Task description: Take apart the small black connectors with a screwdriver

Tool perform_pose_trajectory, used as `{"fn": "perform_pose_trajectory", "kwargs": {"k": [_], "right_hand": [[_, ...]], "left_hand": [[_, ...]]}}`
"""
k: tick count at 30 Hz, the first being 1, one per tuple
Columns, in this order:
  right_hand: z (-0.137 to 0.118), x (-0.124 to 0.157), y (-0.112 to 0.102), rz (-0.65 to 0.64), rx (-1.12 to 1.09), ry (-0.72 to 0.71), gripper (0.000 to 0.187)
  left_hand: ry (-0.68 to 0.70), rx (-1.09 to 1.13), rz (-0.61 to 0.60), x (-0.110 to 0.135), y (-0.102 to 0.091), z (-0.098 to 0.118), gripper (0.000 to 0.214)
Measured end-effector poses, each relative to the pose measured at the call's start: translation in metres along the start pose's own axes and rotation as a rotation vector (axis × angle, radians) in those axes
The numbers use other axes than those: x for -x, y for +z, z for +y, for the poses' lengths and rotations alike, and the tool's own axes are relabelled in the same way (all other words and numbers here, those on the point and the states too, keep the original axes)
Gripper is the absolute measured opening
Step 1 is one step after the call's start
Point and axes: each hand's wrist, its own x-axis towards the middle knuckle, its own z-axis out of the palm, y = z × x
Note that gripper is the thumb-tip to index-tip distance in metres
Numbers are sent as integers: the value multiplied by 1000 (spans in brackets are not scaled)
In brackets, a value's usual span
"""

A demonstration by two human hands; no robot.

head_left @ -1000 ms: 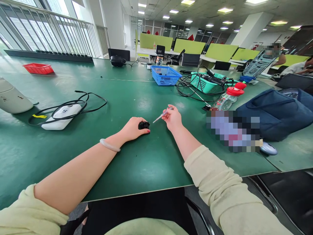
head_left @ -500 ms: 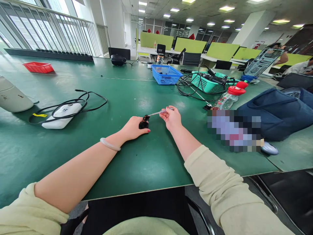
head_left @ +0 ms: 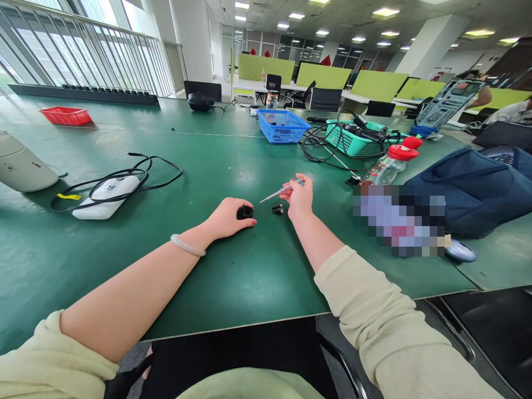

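Observation:
My left hand (head_left: 228, 218) rests on the green table (head_left: 233, 266) with its fingers closed round a small black part (head_left: 245, 213). My right hand (head_left: 298, 200) pinches a thin clear-handled screwdriver (head_left: 279, 192), whose metal tip points left toward the black part without touching it. A second small black piece (head_left: 278, 209) lies on the table between my two hands, just left of my right hand. A pale bangle sits on my left wrist.
A white device with a black cable (head_left: 107, 193) lies at the left, a white bottle (head_left: 22, 166) beyond it. A blue basket (head_left: 282, 126), a teal basket (head_left: 356, 141) with cables, a red-capped bottle (head_left: 388, 164) and a dark blue bag (head_left: 469, 188) stand to the right. A red tray (head_left: 66, 115) is far left.
The screwdriver tip was at the black part half a second ago; it has since pulled back to the right. A small black piece now lies on the table between my hands.

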Motion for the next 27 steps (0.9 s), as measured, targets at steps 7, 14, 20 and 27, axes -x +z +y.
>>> {"fn": "perform_pose_trajectory", "kwargs": {"k": [7, 14, 20, 27], "right_hand": [[-7, -11, -12, 363, 290, -264, 28], [-12, -7, -19, 290, 440, -545, 29], [-4, -1, -12, 61, 401, -434, 22], [3, 6, -3, -163, 263, -317, 22]], "left_hand": [[-15, 40, -7, 2, 2, -3, 55], [-23, 45, -23, 2, 2, -3, 58], [0, 53, 13, 4, 3, -1, 58], [70, 43, 2, 3, 4, -1, 51]]}}
